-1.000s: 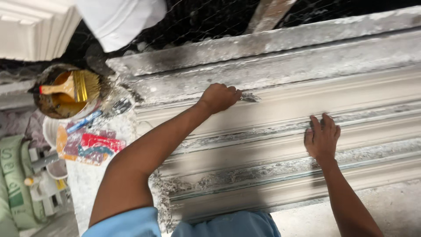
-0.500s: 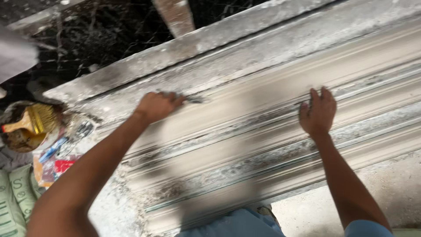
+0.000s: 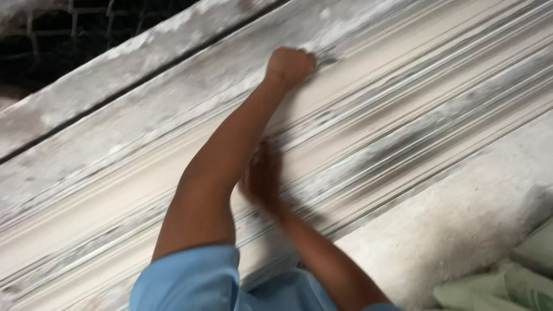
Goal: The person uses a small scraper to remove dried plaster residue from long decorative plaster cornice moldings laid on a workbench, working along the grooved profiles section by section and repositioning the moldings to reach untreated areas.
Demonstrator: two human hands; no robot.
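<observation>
Left hand (image 3: 290, 66) fisted on a small tool (image 3: 327, 57); right hand (image 3: 262, 178) blurred, grip unclear. Moulding (image 3: 403, 109) looks stiff, heavy, brittle, dusty; support it from under, along its length.

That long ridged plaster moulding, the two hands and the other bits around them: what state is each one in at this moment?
Long ridged white plaster moulding: lying flat, streaked with grey dust.
Left hand: fisted in a closed grip on a small tool, pressed to the moulding.
Small tool: mostly hidden, its tip on the moulding.
Right hand: blurred, on or just over the moulding; grip unclear.
Pale green sacks: crumpled, lying at the lower right.
</observation>
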